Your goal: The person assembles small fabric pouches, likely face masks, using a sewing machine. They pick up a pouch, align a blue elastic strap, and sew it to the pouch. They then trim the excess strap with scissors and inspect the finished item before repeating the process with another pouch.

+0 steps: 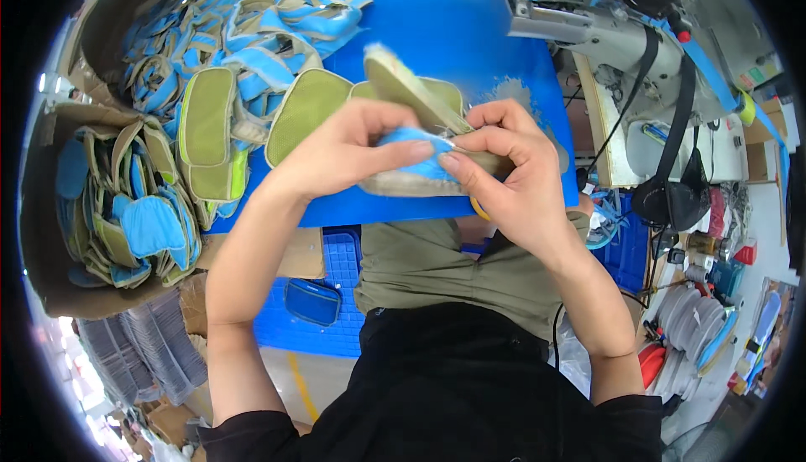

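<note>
My left hand (353,147) and my right hand (516,168) meet over the near edge of the blue work surface (428,21), both closed on one small fabric pouch (410,183). The pouch has bright blue lining and a beige and olive outside. My left thumb presses on the blue lining. The right thumb and fingers pinch the pouch's right edge, and what lies inside that pinch is hidden. A flap with a pale edge (407,84) stands up, blurred, behind my hands. Olive mesh pouch pieces (304,114) lie to the left of my left hand.
A cardboard box (38,219) full of green and blue pouches stands at left. Behind it, blue and beige strips (189,42) lie heaped. A sewing machine (621,46) occupies the right. Below the table sit a blue crate (340,252) and a small dark blue pouch (312,302).
</note>
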The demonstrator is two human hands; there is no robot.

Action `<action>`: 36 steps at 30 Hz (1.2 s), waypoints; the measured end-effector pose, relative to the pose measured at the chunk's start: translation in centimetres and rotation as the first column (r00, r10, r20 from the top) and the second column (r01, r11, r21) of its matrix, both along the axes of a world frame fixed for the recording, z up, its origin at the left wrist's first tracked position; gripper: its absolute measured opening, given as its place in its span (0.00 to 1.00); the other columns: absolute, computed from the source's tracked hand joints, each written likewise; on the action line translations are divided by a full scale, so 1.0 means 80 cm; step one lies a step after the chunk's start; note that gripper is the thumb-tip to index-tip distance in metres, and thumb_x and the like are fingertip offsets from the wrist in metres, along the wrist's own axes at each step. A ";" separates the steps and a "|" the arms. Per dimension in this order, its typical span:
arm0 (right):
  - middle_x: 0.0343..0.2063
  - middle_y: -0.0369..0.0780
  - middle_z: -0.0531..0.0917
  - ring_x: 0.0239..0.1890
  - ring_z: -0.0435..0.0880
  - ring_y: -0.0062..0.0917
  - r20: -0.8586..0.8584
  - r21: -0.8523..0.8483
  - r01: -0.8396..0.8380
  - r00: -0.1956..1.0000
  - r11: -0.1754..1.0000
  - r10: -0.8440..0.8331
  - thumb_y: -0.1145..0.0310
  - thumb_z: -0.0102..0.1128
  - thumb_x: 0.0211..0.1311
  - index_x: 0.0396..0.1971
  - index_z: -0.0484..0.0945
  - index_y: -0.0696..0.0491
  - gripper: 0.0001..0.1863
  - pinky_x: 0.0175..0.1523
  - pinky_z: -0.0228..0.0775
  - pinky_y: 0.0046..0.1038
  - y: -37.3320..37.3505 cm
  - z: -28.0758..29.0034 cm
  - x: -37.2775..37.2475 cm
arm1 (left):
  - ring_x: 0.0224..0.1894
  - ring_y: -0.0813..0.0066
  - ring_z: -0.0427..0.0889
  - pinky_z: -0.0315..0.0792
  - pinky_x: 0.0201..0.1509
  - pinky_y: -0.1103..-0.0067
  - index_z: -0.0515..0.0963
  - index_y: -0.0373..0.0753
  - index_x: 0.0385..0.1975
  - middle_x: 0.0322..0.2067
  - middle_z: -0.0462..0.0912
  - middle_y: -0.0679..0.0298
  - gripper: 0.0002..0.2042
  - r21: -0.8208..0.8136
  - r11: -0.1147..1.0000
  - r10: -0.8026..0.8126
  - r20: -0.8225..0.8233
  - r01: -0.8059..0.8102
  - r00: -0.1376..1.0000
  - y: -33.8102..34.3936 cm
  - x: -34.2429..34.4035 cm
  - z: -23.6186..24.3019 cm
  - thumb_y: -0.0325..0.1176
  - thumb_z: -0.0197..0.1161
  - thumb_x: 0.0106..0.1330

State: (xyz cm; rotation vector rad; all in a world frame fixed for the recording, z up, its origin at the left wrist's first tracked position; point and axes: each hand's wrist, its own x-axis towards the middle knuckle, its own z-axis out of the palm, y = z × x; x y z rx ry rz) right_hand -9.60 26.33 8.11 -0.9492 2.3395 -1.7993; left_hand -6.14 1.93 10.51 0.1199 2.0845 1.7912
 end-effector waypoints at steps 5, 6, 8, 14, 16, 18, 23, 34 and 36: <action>0.41 0.43 0.82 0.44 0.83 0.33 0.090 -0.004 0.005 0.996 1.000 -0.004 0.69 0.77 0.57 0.35 0.90 0.57 0.10 0.48 0.73 0.31 0.013 -0.002 -0.003 | 0.25 0.93 0.71 0.61 0.27 0.89 0.83 0.35 0.32 0.26 0.81 0.76 0.07 -0.192 0.963 0.144 -0.218 -0.187 0.965 0.007 0.008 0.036 0.28 0.77 0.65; 0.41 0.43 0.82 0.43 0.83 0.32 0.098 -0.009 0.004 0.995 1.000 -0.003 0.69 0.77 0.57 0.35 0.90 0.57 0.09 0.47 0.73 0.31 0.014 -0.001 -0.003 | 0.27 0.92 0.73 0.62 0.29 0.88 0.83 0.35 0.31 0.27 0.82 0.74 0.07 -0.213 0.956 0.149 -0.241 -0.202 0.959 0.008 0.009 0.041 0.28 0.77 0.64; 0.41 0.43 0.83 0.43 0.83 0.32 0.096 -0.012 0.001 0.995 1.000 0.000 0.69 0.77 0.57 0.34 0.89 0.57 0.09 0.47 0.74 0.30 0.014 0.002 -0.001 | 0.29 0.88 0.75 0.66 0.32 0.86 0.84 0.35 0.31 0.28 0.83 0.72 0.06 -0.253 0.939 0.158 -0.287 -0.234 0.945 0.011 0.010 0.054 0.27 0.77 0.63; 0.41 0.43 0.83 0.41 0.85 0.32 0.020 -0.034 -0.038 0.999 0.999 0.039 0.70 0.76 0.58 0.32 0.88 0.57 0.07 0.46 0.74 0.31 0.012 0.004 0.001 | 0.45 0.72 0.82 0.73 0.53 0.75 0.85 0.37 0.27 0.45 0.87 0.60 0.06 -0.487 0.798 -0.109 -0.695 -0.355 0.710 0.015 0.010 0.064 0.24 0.77 0.54; 0.41 0.44 0.84 0.40 0.85 0.33 0.002 -0.032 -0.047 0.999 0.998 0.047 0.70 0.75 0.58 0.31 0.88 0.57 0.06 0.46 0.75 0.31 0.014 0.004 0.000 | 0.47 0.70 0.83 0.73 0.56 0.74 0.84 0.36 0.28 0.50 0.87 0.59 0.06 -0.519 0.771 -0.198 -0.746 -0.369 0.635 0.019 0.004 0.066 0.24 0.76 0.55; 0.41 0.44 0.84 0.40 0.85 0.33 -0.007 -0.027 -0.054 0.999 0.998 0.054 0.70 0.75 0.57 0.31 0.88 0.57 0.06 0.46 0.75 0.31 0.016 0.005 -0.001 | 0.49 0.68 0.84 0.74 0.58 0.72 0.83 0.36 0.28 0.54 0.87 0.57 0.06 -0.550 0.771 -0.246 -0.723 -0.322 0.645 0.017 -0.002 0.067 0.24 0.76 0.56; 0.41 0.44 0.84 0.40 0.86 0.34 0.055 -0.028 -0.050 0.997 0.998 0.051 0.68 0.76 0.57 0.31 0.87 0.58 0.09 0.46 0.76 0.31 0.018 0.007 -0.003 | 0.54 0.66 0.84 0.73 0.62 0.71 0.79 0.35 0.30 0.55 0.87 0.56 0.07 -0.509 0.851 -0.206 -0.547 -0.127 0.811 0.007 -0.012 0.063 0.23 0.74 0.60; 0.40 0.41 0.88 0.42 0.84 0.22 0.222 -0.099 -0.056 0.972 0.993 0.077 0.62 0.75 0.65 0.44 0.88 0.62 0.17 0.49 0.75 0.28 0.025 -0.033 -0.037 | 0.74 0.58 0.68 0.65 0.71 0.63 0.80 0.38 0.27 0.75 0.64 0.43 0.10 -0.282 0.959 -0.081 -0.363 -0.027 0.928 0.002 -0.019 0.023 0.31 0.73 0.68; 0.40 0.34 0.86 0.43 0.82 0.14 0.501 -0.251 -0.054 0.847 0.966 0.177 0.65 0.70 0.71 0.37 0.88 0.61 0.12 0.51 0.72 0.19 0.041 -0.046 -0.037 | 0.71 0.64 0.71 0.69 0.64 0.70 0.79 0.39 0.26 0.71 0.70 0.43 0.10 -0.307 0.951 -0.103 -0.406 -0.029 0.908 -0.017 -0.013 0.009 0.31 0.72 0.69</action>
